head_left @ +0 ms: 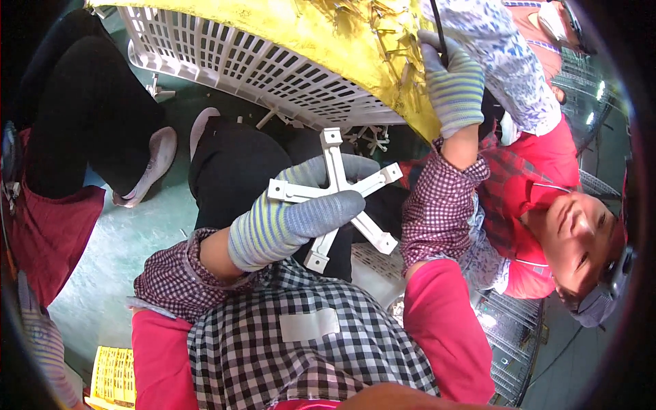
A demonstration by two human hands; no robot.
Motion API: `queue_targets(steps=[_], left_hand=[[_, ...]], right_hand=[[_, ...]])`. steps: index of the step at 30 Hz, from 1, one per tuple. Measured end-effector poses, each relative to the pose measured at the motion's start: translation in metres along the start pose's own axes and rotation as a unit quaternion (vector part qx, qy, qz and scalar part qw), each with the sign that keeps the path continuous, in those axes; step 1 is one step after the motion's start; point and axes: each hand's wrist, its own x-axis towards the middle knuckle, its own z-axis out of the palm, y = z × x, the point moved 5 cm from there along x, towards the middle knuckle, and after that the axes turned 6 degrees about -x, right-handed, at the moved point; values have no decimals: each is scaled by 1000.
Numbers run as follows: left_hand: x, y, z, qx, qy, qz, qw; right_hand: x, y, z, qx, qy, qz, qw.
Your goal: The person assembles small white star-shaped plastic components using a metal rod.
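My left hand (283, 225), in a striped knit glove with grey fingertips, grips a white five-armed star-shaped base (336, 160) above my lap. Each arm of the base ends in a small block with a hole. My right hand (456, 89), in a matching glove, is up at the far right by a yellow sheet (301, 34). Its fingers close on a thin black rod (438, 20), whose upper end runs out of the picture. Beside that hand, several small shiny metal pieces (400, 48) lie on the yellow sheet.
Under the sheet stands a white slatted plastic crate (225, 58). More white star-shaped parts (376, 139) lie on the floor near it. A co-worker in red (547, 225) is close on my right; another person's dark-trousered legs (89, 102) are at left. A yellow basket (113, 376) stands lower left.
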Motion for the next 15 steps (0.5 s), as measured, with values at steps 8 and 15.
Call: queue_targets(steps=[8, 15], left_hand=[[5, -8, -4, 28, 1, -20, 999], [8, -7, 0, 13, -15, -23, 1000]], right_hand=[[-20, 17, 28, -103, -72, 14, 992], [-2, 27, 51, -202, -144, -81, 965]])
